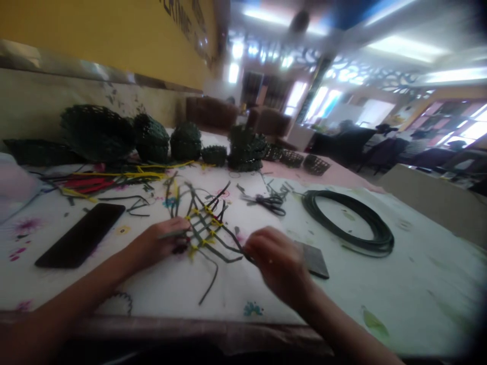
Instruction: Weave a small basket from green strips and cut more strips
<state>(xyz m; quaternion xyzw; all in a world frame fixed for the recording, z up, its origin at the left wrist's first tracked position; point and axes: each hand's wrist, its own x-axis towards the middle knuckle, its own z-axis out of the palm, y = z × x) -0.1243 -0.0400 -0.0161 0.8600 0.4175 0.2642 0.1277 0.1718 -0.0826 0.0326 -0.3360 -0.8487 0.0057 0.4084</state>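
A small open weave of dark green and yellow strips (205,228) lies on the flowered tablecloth between my hands. My left hand (167,241) is closed on the left edge of this weave, and a thin grey tool or strip sticks out by its fingers; its kind I cannot make out. Pinched in the fingers of my right hand (276,258) is the end of a dark green strip that runs out from the weave's right side. Loose strip ends fan out above and below. Partly behind my right hand lies a flat grey block (315,259).
Scissors (268,204) lie beyond the weave among strip scraps. A coil of dark strip (384,238) is at right, a black phone (81,235) at left. Red and yellow strips (95,182) lie farther back. Woven green baskets (186,142) line the back. People sit in the distance.
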